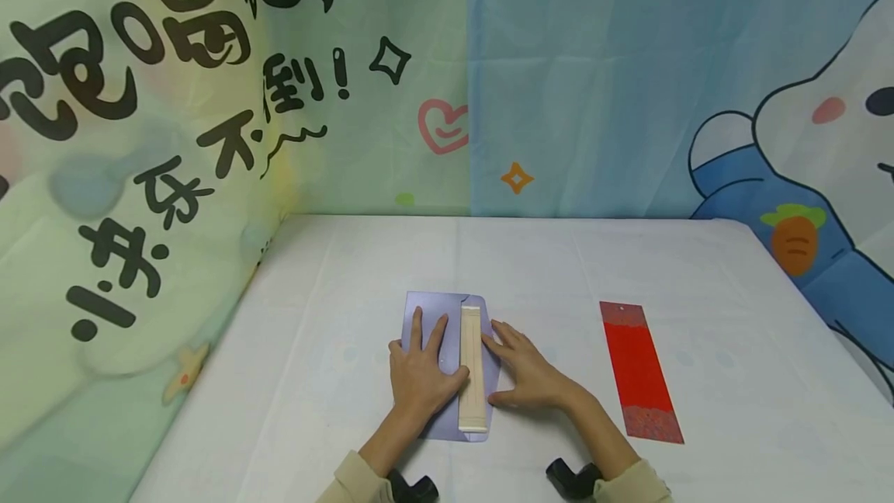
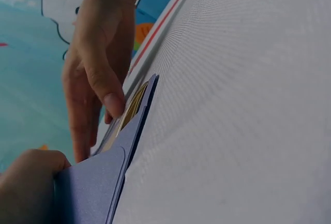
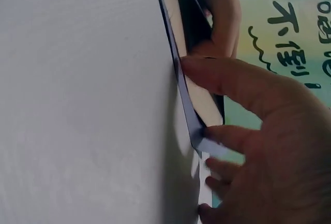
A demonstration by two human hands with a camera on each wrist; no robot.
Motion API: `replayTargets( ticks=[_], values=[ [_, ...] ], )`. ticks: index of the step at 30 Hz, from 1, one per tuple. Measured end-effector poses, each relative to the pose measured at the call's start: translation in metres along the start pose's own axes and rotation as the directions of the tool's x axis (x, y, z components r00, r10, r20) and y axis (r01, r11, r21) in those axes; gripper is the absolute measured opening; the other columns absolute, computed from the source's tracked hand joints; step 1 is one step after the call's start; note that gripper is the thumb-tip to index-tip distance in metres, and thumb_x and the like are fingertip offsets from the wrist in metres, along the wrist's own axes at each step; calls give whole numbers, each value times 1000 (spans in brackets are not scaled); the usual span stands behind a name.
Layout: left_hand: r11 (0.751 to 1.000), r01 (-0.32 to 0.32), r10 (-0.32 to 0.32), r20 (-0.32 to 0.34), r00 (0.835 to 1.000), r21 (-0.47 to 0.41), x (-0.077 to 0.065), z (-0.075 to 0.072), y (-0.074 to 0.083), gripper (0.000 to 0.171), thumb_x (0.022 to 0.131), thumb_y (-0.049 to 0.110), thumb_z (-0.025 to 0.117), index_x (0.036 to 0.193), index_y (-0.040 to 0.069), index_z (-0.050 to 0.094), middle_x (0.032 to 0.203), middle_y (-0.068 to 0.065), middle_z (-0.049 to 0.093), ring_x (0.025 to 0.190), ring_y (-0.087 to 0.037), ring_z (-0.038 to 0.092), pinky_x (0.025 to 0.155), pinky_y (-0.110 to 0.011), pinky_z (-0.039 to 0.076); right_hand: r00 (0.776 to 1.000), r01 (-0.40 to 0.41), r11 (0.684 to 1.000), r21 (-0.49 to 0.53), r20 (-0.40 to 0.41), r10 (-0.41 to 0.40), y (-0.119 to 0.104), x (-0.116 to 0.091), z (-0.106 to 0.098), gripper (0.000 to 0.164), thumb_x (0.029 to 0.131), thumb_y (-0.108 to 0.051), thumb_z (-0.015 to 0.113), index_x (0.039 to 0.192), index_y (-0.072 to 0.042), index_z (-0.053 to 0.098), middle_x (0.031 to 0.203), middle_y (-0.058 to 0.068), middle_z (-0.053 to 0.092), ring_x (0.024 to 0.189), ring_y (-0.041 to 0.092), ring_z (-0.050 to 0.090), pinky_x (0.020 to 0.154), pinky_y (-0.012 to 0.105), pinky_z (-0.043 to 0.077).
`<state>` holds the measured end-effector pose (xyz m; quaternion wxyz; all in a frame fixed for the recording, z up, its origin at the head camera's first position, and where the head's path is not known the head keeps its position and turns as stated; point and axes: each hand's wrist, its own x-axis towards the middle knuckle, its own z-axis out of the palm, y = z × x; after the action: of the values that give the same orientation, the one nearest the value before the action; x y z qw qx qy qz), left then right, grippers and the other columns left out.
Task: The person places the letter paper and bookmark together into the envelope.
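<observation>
A flat purple card folder [image 1: 447,436] lies on the table in the head view, with a long cream strip-shaped bundle [image 1: 472,371] along its right part. In the left wrist view, gold-edged layers [image 2: 135,102] show at the bundle's end; its exact kind is unclear. My left hand [image 1: 424,375] rests on the folder with fingers spread, its thumb touching the cream bundle. At the right edge, my right hand [image 1: 534,371] has thumb and fingers apart. In the right wrist view its thumb and a fingertip touch the raised purple flap [image 3: 192,120].
A red strip-shaped packet [image 1: 639,371] with patterned ends lies to the right on the white-covered table [image 1: 363,262]. Printed curtains [image 1: 587,84] stand behind and at the left. Black wrist mounts [image 1: 573,480] show below both hands.
</observation>
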<state>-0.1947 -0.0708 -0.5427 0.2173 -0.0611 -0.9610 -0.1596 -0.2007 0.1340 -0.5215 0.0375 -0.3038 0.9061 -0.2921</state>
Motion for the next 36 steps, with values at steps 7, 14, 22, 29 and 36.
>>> replayTargets(
  ticks=[7,14,22,29,36],
  values=[
    [1000,-3,3,9,1000,1,1,0,0,80,61,54,64,134,25,50,145,-16,33,79,-35,44,68,-39,37,998,19,999,-31,-64,-21,0,0,8,89,63,-37,74,138,-2,40,143,28,25,133,45,14,103,59,13],
    [1000,-17,17,19,1000,22,2,-1,-1,81,62,56,63,135,25,48,145,-17,32,80,-35,45,70,-40,37,995,12,996,-93,-102,-22,-5,4,13,94,61,-49,73,138,-4,41,141,28,29,133,45,16,102,61,12],
    [1000,-17,16,17,1000,23,1,0,-1,80,63,56,63,135,26,49,145,-16,32,79,-35,44,70,-39,36,996,-33,992,-119,-85,22,-10,9,17,97,61,-53,71,141,-10,38,146,26,21,136,42,8,102,60,8],
    [999,-27,26,18,1000,39,0,1,-1,79,63,56,62,135,25,49,145,-16,33,81,-36,45,70,-39,36,995,-17,990,-137,-102,3,-13,14,23,97,59,-54,71,139,-10,41,147,26,18,136,42,6,101,62,7],
    [999,-25,24,24,999,40,0,0,-1,80,63,56,63,135,25,49,145,-16,32,84,-38,45,72,-40,35,995,-1,987,-158,-94,-14,-18,19,25,97,59,-54,69,138,-6,41,147,25,19,136,41,9,103,60,8]
  ],
)
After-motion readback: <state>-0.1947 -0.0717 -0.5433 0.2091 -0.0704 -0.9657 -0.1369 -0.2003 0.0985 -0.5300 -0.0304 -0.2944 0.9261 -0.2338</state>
